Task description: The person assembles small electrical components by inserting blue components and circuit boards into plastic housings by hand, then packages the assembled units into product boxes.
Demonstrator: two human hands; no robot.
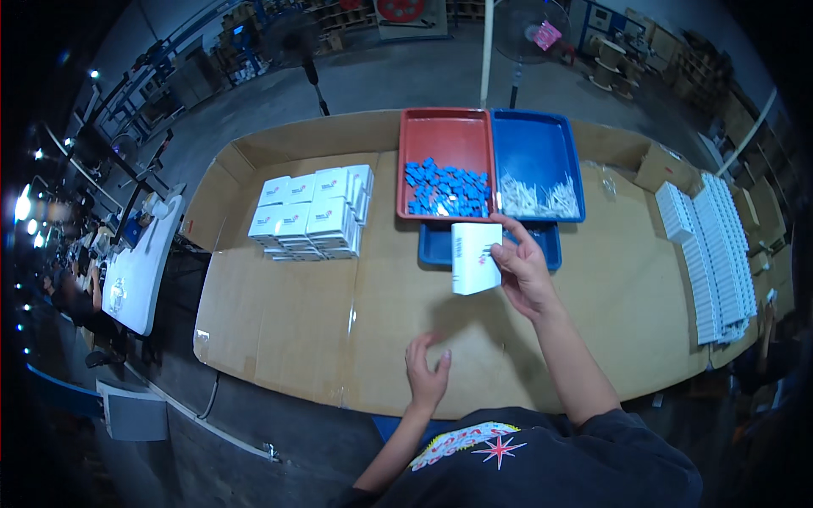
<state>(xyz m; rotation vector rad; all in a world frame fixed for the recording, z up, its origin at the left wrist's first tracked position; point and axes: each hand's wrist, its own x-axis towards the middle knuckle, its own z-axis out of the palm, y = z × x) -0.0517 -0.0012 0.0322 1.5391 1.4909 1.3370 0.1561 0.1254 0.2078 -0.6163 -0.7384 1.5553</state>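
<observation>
My right hand grips a small white printed box by its right edge, thumb on the near face. It is raised over the cardboard-covered table, in front of the trays. Lower and to the left, my left hand hovers by the table's front edge, thumb and fingers apart and nothing in them. A red tray beyond the box holds many small blue pieces. Beside it, a blue tray holds thin white pieces. Another blue tray lies partly hidden below these two.
White printed boxes are stacked on the left of the table. Long rows of white ribbed pieces stand at the right edge. Cardboard walls border the far side. Fans on stands and a white side table are beyond.
</observation>
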